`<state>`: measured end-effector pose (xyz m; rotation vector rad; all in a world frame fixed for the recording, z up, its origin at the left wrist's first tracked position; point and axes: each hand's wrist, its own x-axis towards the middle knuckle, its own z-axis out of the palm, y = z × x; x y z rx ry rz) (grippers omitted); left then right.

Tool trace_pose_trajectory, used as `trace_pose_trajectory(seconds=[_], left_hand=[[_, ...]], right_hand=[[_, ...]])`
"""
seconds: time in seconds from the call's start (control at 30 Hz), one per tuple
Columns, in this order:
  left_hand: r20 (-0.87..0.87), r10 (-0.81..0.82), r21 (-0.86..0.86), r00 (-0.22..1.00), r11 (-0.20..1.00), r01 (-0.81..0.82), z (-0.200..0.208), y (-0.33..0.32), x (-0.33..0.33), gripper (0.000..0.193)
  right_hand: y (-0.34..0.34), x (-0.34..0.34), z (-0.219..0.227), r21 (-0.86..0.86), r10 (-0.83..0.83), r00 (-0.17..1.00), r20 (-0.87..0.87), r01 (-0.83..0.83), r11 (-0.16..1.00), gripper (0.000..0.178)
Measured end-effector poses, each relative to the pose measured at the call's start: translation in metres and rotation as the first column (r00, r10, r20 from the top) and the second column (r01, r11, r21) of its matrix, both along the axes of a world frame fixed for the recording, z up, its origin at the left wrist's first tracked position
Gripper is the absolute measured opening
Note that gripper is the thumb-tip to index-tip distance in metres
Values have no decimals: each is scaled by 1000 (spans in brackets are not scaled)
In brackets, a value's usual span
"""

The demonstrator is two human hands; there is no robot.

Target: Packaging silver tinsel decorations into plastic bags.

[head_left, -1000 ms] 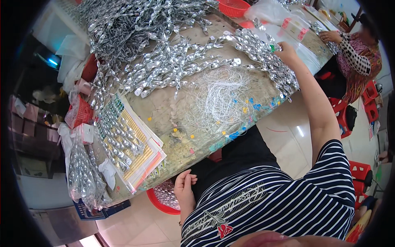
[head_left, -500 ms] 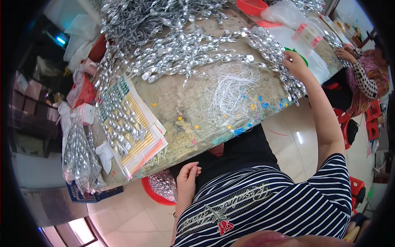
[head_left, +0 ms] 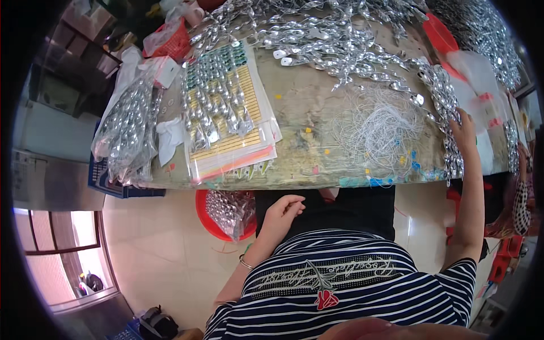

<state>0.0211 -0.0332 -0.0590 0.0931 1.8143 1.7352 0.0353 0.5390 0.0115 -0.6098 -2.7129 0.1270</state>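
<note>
I see string (head_left: 385, 127) on the right half of the table (head_left: 294, 119). Right of it is a bunch of strips (head_left: 445, 93), with the right hand (head_left: 464, 134) at it. Behind the string lies a heap of strips (head_left: 351, 48). On the left are papers (head_left: 263, 133) with a row of strips (head_left: 212, 88) on top, and a bag (head_left: 127, 136) left of them. Lower than the table, a tub (head_left: 202, 220) sits left of the left hand (head_left: 282, 214).

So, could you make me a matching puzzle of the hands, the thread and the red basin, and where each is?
1. Left hand
2. Right hand
3. White thread
4. Red basin

A. Heaped on the tabletop
B. Over the lap
C. Lower than the tabletop, silver pieces inside
D. At the right-hand silver strands

Pairs: 1-B, 2-D, 3-A, 4-C
</note>
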Motion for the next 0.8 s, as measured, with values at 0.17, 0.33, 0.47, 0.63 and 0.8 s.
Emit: trace_pose_trajectory(seconds=[0.17,0.33,0.47,0.63,0.8], left_hand=[[16,30,-62,999,998,-29,2,-4,-2,22],[65,50,-67,997,997,-46,7,-1,-4,20],[62,27,-87,998,996,-21,6,2,-5,20],[48,20,-114,999,993,-15,6,3,-4,21],[51,19,-113,999,994,-13,3,6,-3,21]], right_hand=[[-44,-23,11,9,-100,994,53,99,995,72],[-51,-20,11,20,-214,970,113,213,977,75],[-51,-9,8,22,-213,974,74,212,977,70],[-31,5,4,-180,-196,973,123,216,960,43],[-28,16,6,-202,-127,987,104,146,968,35]])
